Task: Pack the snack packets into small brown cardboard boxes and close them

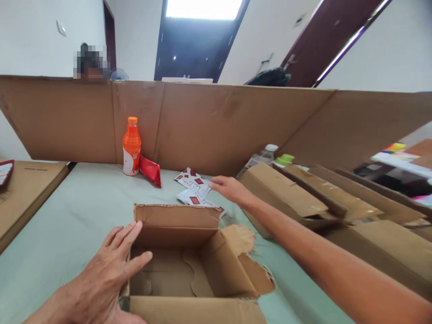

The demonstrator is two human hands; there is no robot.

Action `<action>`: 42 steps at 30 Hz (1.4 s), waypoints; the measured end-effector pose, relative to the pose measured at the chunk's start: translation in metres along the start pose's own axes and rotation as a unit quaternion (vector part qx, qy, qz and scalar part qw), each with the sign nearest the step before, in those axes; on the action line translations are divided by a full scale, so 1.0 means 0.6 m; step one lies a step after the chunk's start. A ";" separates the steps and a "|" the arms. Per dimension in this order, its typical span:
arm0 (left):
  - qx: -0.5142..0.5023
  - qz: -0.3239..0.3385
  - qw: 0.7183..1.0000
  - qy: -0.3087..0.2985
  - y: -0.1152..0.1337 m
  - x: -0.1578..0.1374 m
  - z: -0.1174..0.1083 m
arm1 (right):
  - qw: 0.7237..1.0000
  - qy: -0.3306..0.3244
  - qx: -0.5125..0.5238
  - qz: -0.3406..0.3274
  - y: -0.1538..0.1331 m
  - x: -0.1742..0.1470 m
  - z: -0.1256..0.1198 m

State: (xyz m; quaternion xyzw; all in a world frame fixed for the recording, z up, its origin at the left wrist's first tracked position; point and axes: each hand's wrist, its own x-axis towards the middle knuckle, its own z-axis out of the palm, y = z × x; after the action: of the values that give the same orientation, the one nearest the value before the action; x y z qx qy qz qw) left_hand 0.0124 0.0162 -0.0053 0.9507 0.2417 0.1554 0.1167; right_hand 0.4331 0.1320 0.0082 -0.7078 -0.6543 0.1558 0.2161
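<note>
An open cardboard box [168, 265] sits in front of me, flaps folded out and the right one torn. My left hand [116, 261] lies across its left edge, fingers spread, index finger over the opening. Beyond the box, my right hand [227, 189] reaches out with its fingers stretched forward, beside white packets with dark red print [192, 191]. Whether the fingertips touch the packets I cannot tell. Left of these, a red packet [150, 171] leans near an orange bottle [132, 146] that stands upright.
A cardboard partition [209, 126] runs along the back of the pale green table [87, 202]. On the right are several cardboard boxes [286, 189], with a clear bottle [266, 155] behind them. Another carton [33, 189] is at left. A person's head [91, 65] shows beyond the partition.
</note>
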 end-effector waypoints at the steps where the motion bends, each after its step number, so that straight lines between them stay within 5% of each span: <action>1: 0.000 0.002 1.000 0.005 -0.001 -0.002 0.004 | 1.000 -0.002 -0.006 -0.002 -0.015 0.023 0.000; 9: 0.063 0.018 0.996 0.064 -0.032 -0.008 0.076 | 0.997 -0.067 -0.033 -0.008 -0.189 0.202 0.102; 13: 0.111 0.028 0.988 0.103 -0.044 -0.010 0.104 | 0.994 -0.092 -0.060 0.023 -0.208 0.218 0.154; 16: 0.102 0.019 0.990 0.090 -0.037 -0.008 0.093 | 0.995 -0.070 -0.070 0.028 -0.192 0.203 0.147; 22: -0.008 0.012 1.000 -0.003 -0.007 0.010 0.011 | 1.000 0.019 -0.015 0.018 -0.158 0.113 0.024; 27: -0.014 0.011 1.000 -0.018 -0.005 0.024 -0.007 | 0.981 0.158 0.104 -0.035 -0.142 -0.048 -0.088; 31: -0.016 0.004 1.000 -0.016 -0.004 0.024 -0.006 | 0.937 0.254 0.212 -0.117 -0.153 -0.189 -0.129; 36: -0.046 -0.011 0.999 0.017 -0.003 0.020 -0.008 | 0.964 0.157 0.160 -0.143 -0.170 -0.289 -0.106; 42: -0.068 -0.022 0.996 0.049 -0.012 0.010 0.006 | 0.971 0.003 0.080 -0.224 -0.159 -0.300 -0.072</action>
State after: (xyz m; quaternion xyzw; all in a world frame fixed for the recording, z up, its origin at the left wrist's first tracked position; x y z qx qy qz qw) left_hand 0.0155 0.0247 -0.0094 0.9263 0.2568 0.2153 0.1725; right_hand 0.3560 -0.0463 0.0828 -0.5245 -0.7806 0.1530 0.3035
